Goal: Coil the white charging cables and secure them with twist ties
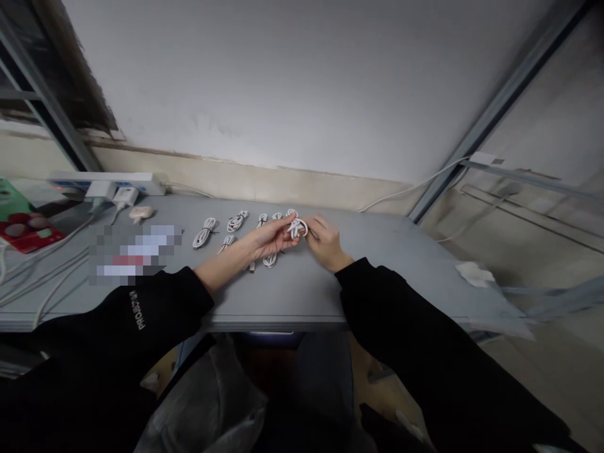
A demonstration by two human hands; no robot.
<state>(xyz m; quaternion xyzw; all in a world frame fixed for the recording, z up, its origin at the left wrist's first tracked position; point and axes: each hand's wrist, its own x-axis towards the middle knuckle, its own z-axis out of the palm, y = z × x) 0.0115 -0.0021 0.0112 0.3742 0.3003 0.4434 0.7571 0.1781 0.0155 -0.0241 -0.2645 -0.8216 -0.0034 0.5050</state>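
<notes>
Between my two hands is a coiled white cable with a small orange patch showing on it, held just above the grey table. My left hand grips the bundle from the left, thumb on top and fingers beneath. On the right side, my right hand is closed at the coil's edge, its fingertips mostly hidden; what exactly it pinches is too small to make out. Several more white cable coils lie behind and beside my left hand, among them one at the left and one farther back, both with dark ties.
A white power strip with plugged-in chargers stands along the wall at left. Near it lie a light pink case, loose cords and a red package. White crumpled paper sits at the right. Metal posts frame both sides.
</notes>
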